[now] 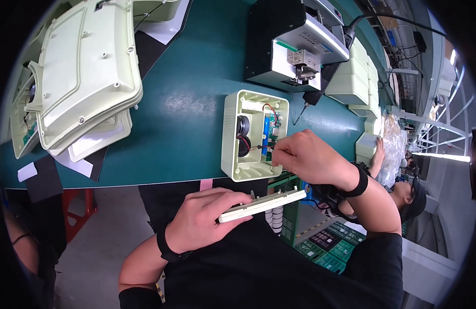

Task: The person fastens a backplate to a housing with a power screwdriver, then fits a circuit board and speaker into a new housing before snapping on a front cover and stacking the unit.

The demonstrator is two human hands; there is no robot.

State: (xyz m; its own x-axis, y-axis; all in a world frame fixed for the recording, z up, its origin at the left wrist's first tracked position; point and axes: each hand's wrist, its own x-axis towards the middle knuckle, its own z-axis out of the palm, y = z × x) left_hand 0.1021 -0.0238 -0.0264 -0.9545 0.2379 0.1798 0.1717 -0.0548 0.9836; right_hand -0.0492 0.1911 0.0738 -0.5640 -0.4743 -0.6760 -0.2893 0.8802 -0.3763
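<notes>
My left hand [202,215] grips a pale cream plastic cover [263,205] at its left end, thumb on top. The cover is tilted, just off the table's front edge, with small posts on its upper side. An open cream plastic housing [229,139] stands on the table beyond it. Inside sit a round black speaker [242,135], a blue cylindrical part [266,129], a green circuit board and red and black wires [269,106]. My right hand [307,157] is closed in a pinch over the housing's right near corner, by the wires. What its fingertips hold is hidden.
A black and silver machine [284,56] stands behind the housing, an electric screwdriver [318,85] beside it. Stacked cream shells [88,67] fill the left, more cream housings [351,77] the right. Another person's hand [378,154] touches one there. Green circuit boards [330,244] lie below right.
</notes>
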